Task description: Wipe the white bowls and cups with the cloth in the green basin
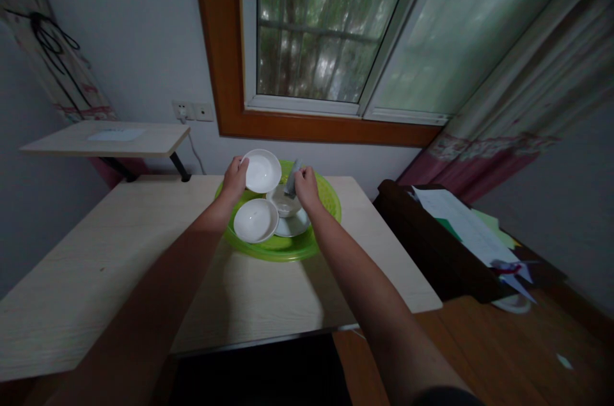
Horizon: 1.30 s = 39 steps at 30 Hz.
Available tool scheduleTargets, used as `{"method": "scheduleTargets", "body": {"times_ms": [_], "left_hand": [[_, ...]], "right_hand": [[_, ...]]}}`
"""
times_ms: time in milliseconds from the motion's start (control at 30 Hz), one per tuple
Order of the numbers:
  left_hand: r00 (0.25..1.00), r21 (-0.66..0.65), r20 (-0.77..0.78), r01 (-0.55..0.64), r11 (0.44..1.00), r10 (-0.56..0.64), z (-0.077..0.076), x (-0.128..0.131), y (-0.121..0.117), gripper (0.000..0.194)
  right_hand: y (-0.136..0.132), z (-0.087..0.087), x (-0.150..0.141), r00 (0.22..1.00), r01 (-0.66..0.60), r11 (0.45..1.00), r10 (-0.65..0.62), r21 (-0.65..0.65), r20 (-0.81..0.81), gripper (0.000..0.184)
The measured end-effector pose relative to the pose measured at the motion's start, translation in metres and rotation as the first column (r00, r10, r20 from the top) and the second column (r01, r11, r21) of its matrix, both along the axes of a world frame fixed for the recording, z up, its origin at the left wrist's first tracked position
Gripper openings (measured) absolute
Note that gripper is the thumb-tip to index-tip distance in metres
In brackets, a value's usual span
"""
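In the head view, a person's left hand [235, 179] pinches the left edge of a white bowl [261, 171] over a green basket [278, 254] on a table [268, 304], while the right hand [307, 187] clutches a gray cloth [292, 178] above a second bowl [284, 204]. A third bowl [256, 220] and a plate [293, 225] rest nearer.

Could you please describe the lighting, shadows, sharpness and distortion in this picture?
Head view: dim room, daylight glinting through the window; soft arm shadows on the table; curtain at right seems stretched by wide-angle distortion; grey cloth in the right hand slightly soft.
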<state>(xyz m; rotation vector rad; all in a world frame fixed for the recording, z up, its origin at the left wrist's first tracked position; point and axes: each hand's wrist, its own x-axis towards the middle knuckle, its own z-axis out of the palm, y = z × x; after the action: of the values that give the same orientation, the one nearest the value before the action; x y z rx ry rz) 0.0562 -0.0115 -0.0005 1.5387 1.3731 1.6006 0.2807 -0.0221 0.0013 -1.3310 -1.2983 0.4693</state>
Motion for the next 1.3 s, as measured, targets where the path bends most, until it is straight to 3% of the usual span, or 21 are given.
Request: {"method": "scheduleTargets", "body": {"times_ms": [133, 267, 400, 567, 833, 1000, 1167, 1300], "left_hand": [[0.995, 0.008, -0.021, 0.096, 0.995, -0.095, 0.003, 0.005, -0.005, 0.044], [0.987, 0.008, -0.008, 0.161, 0.987, -0.161, 0.007, 0.011, -0.012, 0.044], [0.984, 0.024, 0.025, 0.173, 0.985, -0.174, 0.011, 0.013, -0.016, 0.044], [0.975, 0.050, 0.049, 0.213, 0.976, -0.216, 0.012, 0.014, -0.018, 0.046], [0.969, 0.069, -0.035, 0.245, 0.967, -0.243, 0.011, 0.016, -0.020, 0.044], [0.970, 0.011, -0.075, 0.232, 0.973, -0.230, 0.015, 0.017, -0.022, 0.038], [0.975, 0.000, -0.079, 0.207, 0.978, -0.207, 0.019, 0.018, -0.025, 0.036], [0.972, -0.011, -0.094, 0.213, 0.977, -0.213, 0.014, 0.016, -0.022, 0.034]], "right_hand": [[-0.001, -0.007, -0.007, 0.985, -0.171, 0.984, 0.172, -0.045, 0.006, 0.005], [-0.004, -0.008, -0.011, 0.959, -0.283, 0.959, 0.283, -0.022, 0.029, 0.018], [-0.008, -0.006, -0.011, 0.954, -0.297, 0.955, 0.297, -0.005, 0.047, 0.036], [-0.012, -0.002, -0.008, 0.931, -0.336, 0.937, 0.346, -0.094, 0.114, 0.033], [-0.009, -0.001, -0.007, 0.950, -0.201, 0.972, 0.224, -0.122, 0.219, 0.032], [-0.008, -0.001, -0.005, 0.942, -0.088, 0.994, 0.105, -0.069, 0.318, 0.019], [-0.014, 0.004, -0.007, 0.934, -0.073, 0.997, 0.073, -0.013, 0.350, 0.019], [-0.022, 0.013, -0.008, 0.928, -0.086, 0.994, 0.053, 0.073, 0.370, 0.028]]}}
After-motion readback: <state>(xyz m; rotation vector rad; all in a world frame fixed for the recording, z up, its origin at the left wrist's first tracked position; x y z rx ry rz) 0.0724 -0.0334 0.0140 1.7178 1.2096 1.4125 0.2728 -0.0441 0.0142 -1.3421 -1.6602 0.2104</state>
